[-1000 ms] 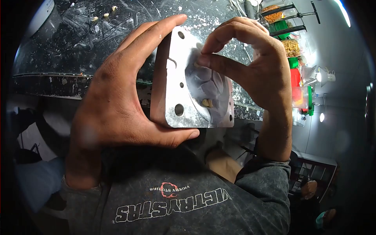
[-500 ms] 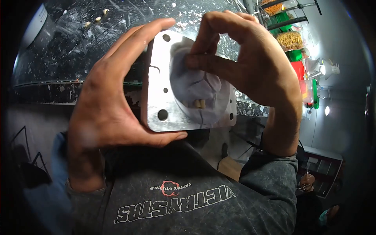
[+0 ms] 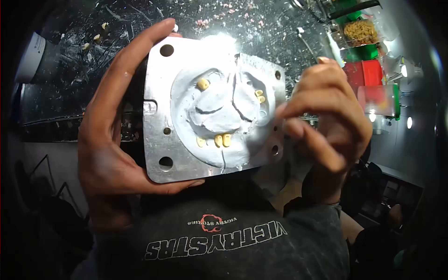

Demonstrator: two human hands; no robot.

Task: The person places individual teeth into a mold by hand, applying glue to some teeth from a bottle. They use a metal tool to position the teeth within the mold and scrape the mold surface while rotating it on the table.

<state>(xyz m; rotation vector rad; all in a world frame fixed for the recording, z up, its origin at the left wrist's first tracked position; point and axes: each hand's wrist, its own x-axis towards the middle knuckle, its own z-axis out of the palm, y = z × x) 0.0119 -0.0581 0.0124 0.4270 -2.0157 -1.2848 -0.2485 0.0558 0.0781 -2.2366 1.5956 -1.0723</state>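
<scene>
My left hand [image 3: 114, 140] is closed round the left side of a metal denture flask half [image 3: 156, 93], thumb along the near edge and fingers at the far corner. White plaster [image 3: 212, 119] fills its round middle, with raised ridges and dark cracks. Yellowish artificial teeth [image 3: 226, 140] sit in the plaster at the near side, and others show to the upper left and on the right. Beside the flask's right edge is my right hand [image 3: 333, 112], its fingers loosely bent and the thumb apart, with nothing visible in it.
A dark, scratched worktop [image 3: 79, 74] lies behind, with loose teeth [image 3: 96, 37] and pinkish crumbs at the back. A white tub [image 3: 31, 56] stands at left. On the right are a red container [image 3: 371, 72], a clear green-lidded jar [image 3: 380, 100] and yellowish pieces [image 3: 361, 31].
My right hand has come off the plaster and moved right. The flask half has shifted left and turned more toward me, so more of the teeth and plaster show.
</scene>
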